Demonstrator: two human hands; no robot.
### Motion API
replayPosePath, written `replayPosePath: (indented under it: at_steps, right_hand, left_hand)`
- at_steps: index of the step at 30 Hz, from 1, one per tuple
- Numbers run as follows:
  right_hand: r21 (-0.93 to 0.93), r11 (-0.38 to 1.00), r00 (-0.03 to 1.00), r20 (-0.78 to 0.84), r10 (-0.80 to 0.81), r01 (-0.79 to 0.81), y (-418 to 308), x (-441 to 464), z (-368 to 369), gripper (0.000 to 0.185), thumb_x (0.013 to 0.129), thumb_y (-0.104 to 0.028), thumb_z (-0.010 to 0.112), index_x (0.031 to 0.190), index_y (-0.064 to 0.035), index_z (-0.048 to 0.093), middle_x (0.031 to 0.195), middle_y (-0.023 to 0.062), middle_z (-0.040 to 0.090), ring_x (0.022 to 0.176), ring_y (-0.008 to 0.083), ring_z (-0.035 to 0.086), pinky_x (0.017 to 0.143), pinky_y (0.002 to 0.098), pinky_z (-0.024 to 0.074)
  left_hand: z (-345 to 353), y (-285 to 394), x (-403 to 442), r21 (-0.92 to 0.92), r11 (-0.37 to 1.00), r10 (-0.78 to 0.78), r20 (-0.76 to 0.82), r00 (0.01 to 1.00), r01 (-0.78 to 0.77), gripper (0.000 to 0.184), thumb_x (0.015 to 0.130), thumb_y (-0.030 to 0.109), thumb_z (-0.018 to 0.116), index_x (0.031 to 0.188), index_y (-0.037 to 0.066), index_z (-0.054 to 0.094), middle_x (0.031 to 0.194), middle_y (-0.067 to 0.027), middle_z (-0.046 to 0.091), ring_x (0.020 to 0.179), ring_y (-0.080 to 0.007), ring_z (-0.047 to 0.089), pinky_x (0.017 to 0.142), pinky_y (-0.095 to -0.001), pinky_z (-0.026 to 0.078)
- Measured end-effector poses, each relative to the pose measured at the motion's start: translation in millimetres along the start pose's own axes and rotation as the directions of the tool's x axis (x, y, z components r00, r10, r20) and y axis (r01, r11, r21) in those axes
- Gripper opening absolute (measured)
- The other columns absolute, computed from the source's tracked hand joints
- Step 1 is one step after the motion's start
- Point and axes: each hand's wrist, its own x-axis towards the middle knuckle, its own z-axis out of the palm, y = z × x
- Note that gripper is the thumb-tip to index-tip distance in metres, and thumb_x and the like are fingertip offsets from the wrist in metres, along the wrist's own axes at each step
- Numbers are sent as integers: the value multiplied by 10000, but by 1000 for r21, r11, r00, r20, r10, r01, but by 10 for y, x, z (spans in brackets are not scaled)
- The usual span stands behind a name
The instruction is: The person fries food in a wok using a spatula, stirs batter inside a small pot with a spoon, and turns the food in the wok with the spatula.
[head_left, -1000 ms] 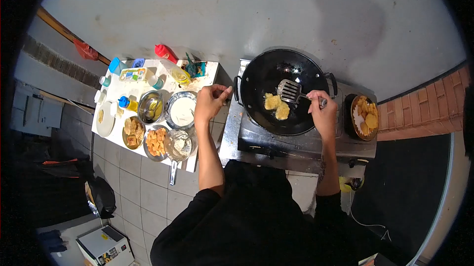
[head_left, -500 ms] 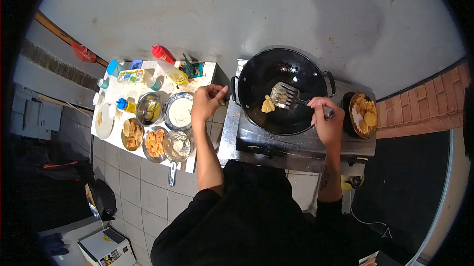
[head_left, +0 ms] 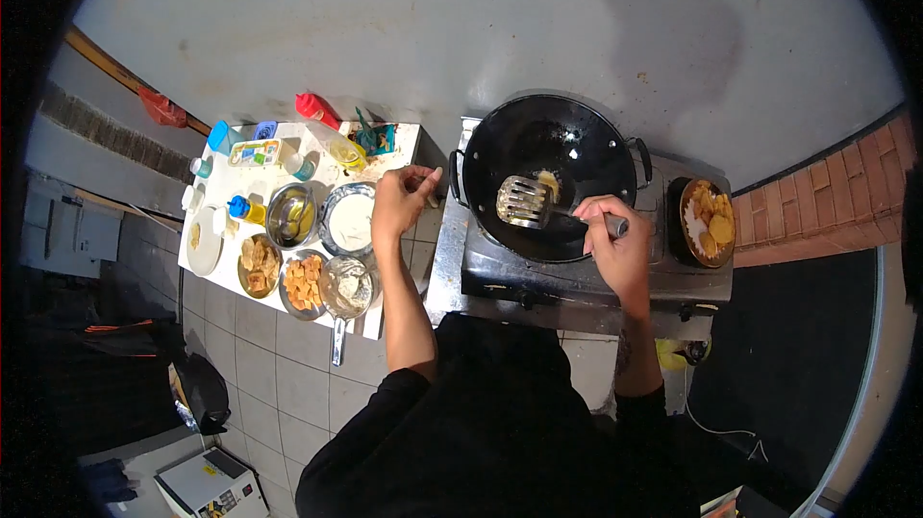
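To our left we see a red plastic bag point(head_left: 162, 106) against a wooden beam point(head_left: 106, 60), grey floor tiles point(head_left: 304, 354) and a white boxy appliance point(head_left: 204, 481); to our right, brickwork point(head_left: 798, 205) borders a dark surface point(head_left: 769, 354) near a white cable point(head_left: 721, 430).

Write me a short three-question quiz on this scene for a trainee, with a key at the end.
1. Open question: Which of the person's hands grips the slotted spatula?
2. True or false: The left hand is holding the red bottle.
3. Multiple choice: Seen from this view, where is the long-handled pan relative to the wok? A) inside it; B) to its right; C) to its left.

Key
1. The right hand.
2. False; the red bottle is well apart from the left hand.
3. C, to its left.
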Motion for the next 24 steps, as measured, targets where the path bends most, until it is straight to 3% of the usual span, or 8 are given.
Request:
replayPosePath:
  at_steps: [6, 8, 12, 18, 24]
  right_hand:
    - [-12, 997, 992, -101, -75, 74, 89, 48, -186, 106, 950, 14, 551, 887, 41, 631, 909, 100, 681, 562, 77, 569, 500, 241, 459]
    - [32, 998, 969, -244, -41, 50, 91, 54, -267, 127, 968, -34, 566, 895, 37, 642, 895, 95, 682, 563, 82, 575, 500, 239, 457]
    - [-77, 996, 955, -297, 17, -41, 298, 34, -331, 187, 989, -104, 567, 888, 31, 649, 819, 80, 681, 512, 89, 579, 454, 235, 434]
    - [60, 982, 934, -301, 191, -181, 580, -62, -107, 223, 1002, -132, 554, 859, 21, 630, 761, 53, 666, 459, 91, 571, 421, 234, 433]
    - [108, 990, 955, -274, 115, -88, 761, -3, 74, 209, 1010, -106, 532, 872, 19, 627, 688, 42, 637, 506, 79, 589, 435, 226, 416]
  left_hand:
    - [-53, 71, -28, -5, 1000, 3, 9, 1000, -3, 279, 902, 248, 720, 915, -31, 725, 624, -86, 671, 528, -104, 588, 526, -279, 441]
    - [-57, 64, -18, -3, 1000, -5, 11, 1000, 5, 274, 903, 243, 719, 913, -30, 725, 626, -87, 672, 527, -102, 588, 527, -279, 442]
    - [-17, 30, 12, -45, 999, 17, 4, 1000, -17, 269, 898, 235, 725, 919, -33, 723, 618, -83, 665, 526, -99, 588, 523, -276, 442]
    - [74, -25, 81, -46, 999, 22, 19, 1000, -21, 278, 888, 234, 734, 909, -44, 725, 608, -83, 656, 524, -101, 580, 514, -279, 444]
    - [181, -106, 150, 2, 999, 40, 37, 999, -40, 291, 868, 240, 748, 873, -51, 731, 634, -122, 672, 531, -118, 590, 533, -301, 470]
